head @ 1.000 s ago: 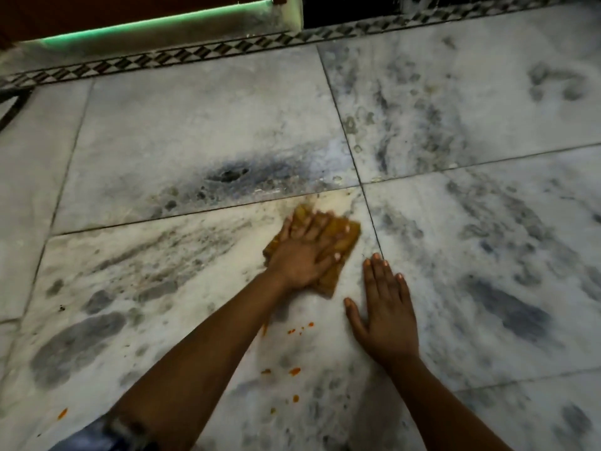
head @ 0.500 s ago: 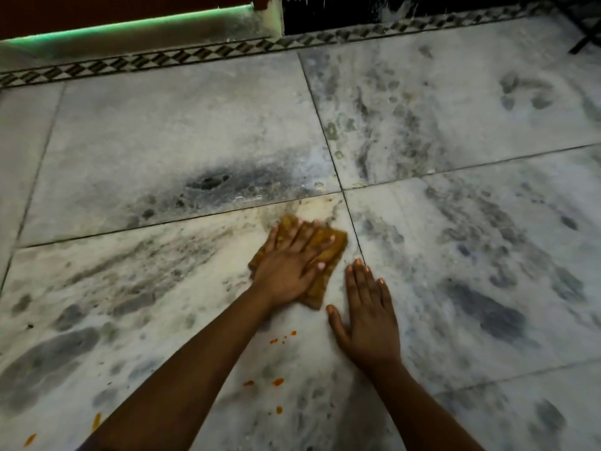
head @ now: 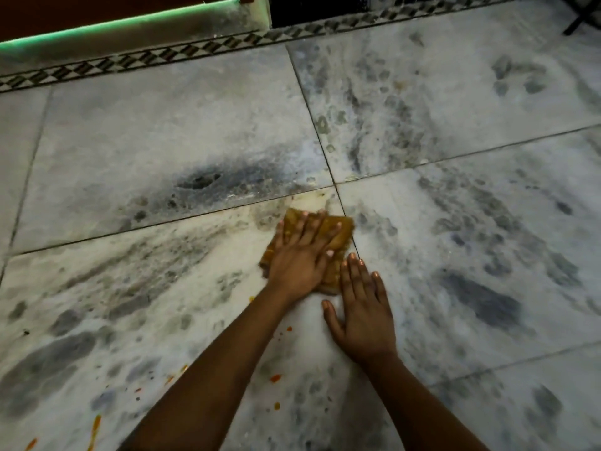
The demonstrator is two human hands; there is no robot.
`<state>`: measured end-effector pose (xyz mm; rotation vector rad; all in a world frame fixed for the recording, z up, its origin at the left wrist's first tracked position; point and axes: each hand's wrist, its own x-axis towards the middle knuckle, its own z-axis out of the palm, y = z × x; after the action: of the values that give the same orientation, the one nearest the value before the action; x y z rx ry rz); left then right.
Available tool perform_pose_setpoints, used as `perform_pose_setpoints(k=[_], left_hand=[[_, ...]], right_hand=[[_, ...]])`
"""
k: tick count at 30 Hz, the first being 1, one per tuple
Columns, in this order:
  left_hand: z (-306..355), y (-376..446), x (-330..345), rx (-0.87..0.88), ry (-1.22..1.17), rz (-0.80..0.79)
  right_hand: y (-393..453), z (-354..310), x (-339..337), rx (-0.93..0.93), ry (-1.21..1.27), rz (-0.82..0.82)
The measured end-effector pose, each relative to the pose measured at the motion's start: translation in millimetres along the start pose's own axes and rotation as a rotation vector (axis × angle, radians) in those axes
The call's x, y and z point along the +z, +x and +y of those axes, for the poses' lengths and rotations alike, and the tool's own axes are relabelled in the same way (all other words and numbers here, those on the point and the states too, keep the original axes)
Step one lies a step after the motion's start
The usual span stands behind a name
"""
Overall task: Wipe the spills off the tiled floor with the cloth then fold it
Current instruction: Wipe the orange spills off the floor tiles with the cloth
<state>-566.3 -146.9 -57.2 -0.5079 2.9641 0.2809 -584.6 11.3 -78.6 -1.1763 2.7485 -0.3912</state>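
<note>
A small mustard-yellow cloth (head: 341, 234) lies flat on the grey-veined marble floor (head: 162, 288), close to where four tiles meet. My left hand (head: 300, 255) presses down on it with straight, spread fingers and covers most of it. Just to its right, my right hand (head: 364, 312) lies flat on the bare tile, palm down, fingertips beside the cloth's near edge. Orange spill drops (head: 275, 378) dot the floor under my left forearm, and orange streaks (head: 94, 429) show at the lower left. A faint yellowish smear (head: 312, 200) sits just beyond the cloth.
A black-and-white patterned border strip (head: 195, 52) runs along the far edge of the floor, with a raised step lit by a green light (head: 113, 26) behind it. A dark furniture leg (head: 582, 17) shows at the top right.
My left hand and the cloth have slid slightly toward me, closer to my right hand. The view has shifted a little, bringing more orange spots into sight at the lower left.
</note>
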Motion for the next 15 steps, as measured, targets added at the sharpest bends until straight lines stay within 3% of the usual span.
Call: perform_pose_setpoints(k=[4, 8, 11, 15], left_hand=[[-51.2, 4.1, -5.4, -0.121, -0.005, 0.024], [-45.1, 59.8, -23.3, -0.306, -0.088, 0.006], [-19.6, 44.9, -16.9, -0.210, -0.059, -0.030], [-4.3, -33.4, 4.0, -0.081, -0.011, -0.023]], right_hand=[[0.1, 1.7, 2.9, -0.007, 0.018, 0.033], [-0.9, 2.0, 2.6, -0.006, 0.022, 0.035], [-0.4, 0.1, 2.2, -0.001, 0.018, 0.030], [-0.5, 1.4, 0.9, -0.014, -0.003, 0.027]])
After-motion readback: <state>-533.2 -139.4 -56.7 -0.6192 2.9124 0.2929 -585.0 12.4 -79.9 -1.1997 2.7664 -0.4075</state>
